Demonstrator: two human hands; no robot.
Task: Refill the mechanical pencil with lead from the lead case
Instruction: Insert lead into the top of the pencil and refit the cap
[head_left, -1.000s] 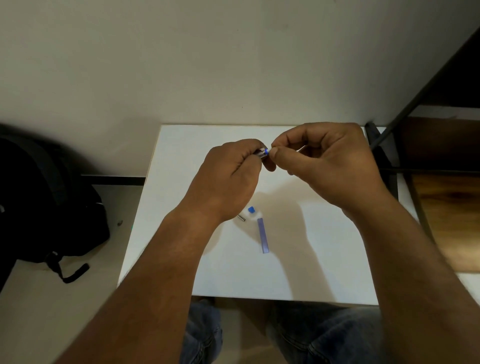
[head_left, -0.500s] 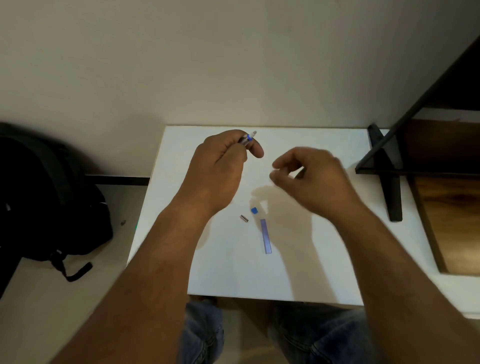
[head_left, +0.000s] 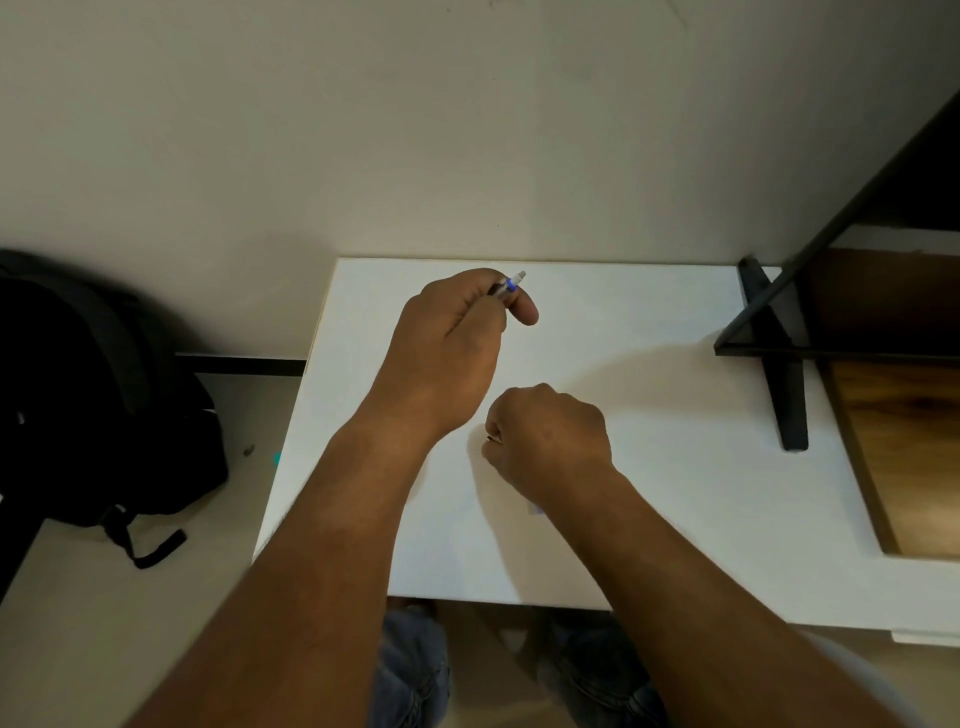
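Observation:
My left hand (head_left: 447, 353) is raised over the far side of the white table (head_left: 675, 519), shut around the mechanical pencil (head_left: 511, 283). The pencil's blue-ringed white end sticks out past my fingers toward the wall. My right hand (head_left: 545, 436) is down at the table's middle with its fingers curled. Its fingertips pinch a small metal cap (head_left: 491, 439) that rests on or just above the surface. A corner of the bluish lead case (head_left: 536, 510) peeks out from under my right wrist. The rest of the case and the small blue cap are hidden.
A black backpack (head_left: 78, 389) lies on the floor at the left. A black metal frame (head_left: 779, 364) stands on the table's right side, beside a wooden shelf (head_left: 893, 441). The wall runs along the table's far edge. My knees show below the near edge.
My hands have parted. The left one carried the pencil up and away toward the wall. The right one dropped to the table's middle and closed over the small parts, covering most of the lead case.

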